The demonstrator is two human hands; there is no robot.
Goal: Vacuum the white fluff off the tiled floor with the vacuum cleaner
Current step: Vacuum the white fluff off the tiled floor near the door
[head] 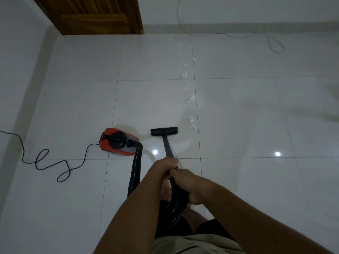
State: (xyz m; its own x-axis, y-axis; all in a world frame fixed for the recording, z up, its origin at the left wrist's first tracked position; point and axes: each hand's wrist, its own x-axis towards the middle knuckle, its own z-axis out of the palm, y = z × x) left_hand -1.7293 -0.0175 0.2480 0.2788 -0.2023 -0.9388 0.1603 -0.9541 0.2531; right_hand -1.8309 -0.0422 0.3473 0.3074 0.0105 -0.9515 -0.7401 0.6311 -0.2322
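A red and black vacuum cleaner (117,141) sits on the white tiled floor (238,116). Its black ribbed hose (135,169) loops back to me. My left hand (166,165) grips the black wand (167,145) higher up, and my right hand (187,184) holds the hose end just behind it. The flat black nozzle (164,131) rests on the floor, just left of the nearest clump of white fluff (190,123). A trail of several more fluff clumps (190,99) runs away from me toward the far wall.
A black power cord (45,162) snakes over the floor to the left of the vacuum. A pale cable (275,44) lies looped near the far wall. A wooden door (95,15) stands at the back left. My legs and shorts fill the bottom.
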